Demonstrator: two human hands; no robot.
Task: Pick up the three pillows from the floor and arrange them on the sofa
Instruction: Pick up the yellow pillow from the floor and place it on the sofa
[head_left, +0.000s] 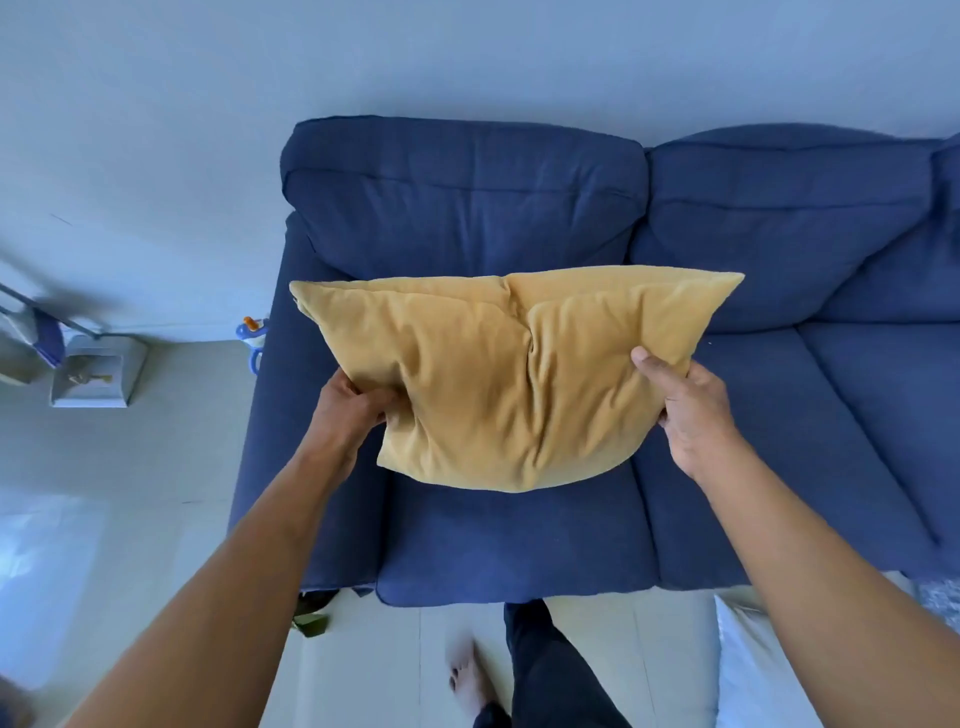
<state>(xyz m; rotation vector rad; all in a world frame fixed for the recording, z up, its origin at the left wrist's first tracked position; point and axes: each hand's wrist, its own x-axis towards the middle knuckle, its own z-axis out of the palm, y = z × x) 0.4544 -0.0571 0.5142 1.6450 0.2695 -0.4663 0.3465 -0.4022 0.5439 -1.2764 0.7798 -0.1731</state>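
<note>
A: hands?
B: left hand (349, 402) pinching yellow pillow (511, 382) at its lower-left corner, right hand (688, 410) clamped on the right edge
A: pillow position?
B: held up over the left seat of the blue sofa (519, 540), white pillow (753, 670) on floor at right

Yellow pillow (511, 384): soft, matt, velvety cloth, creased; sofa (519, 540): matt blue woven fabric.
</note>
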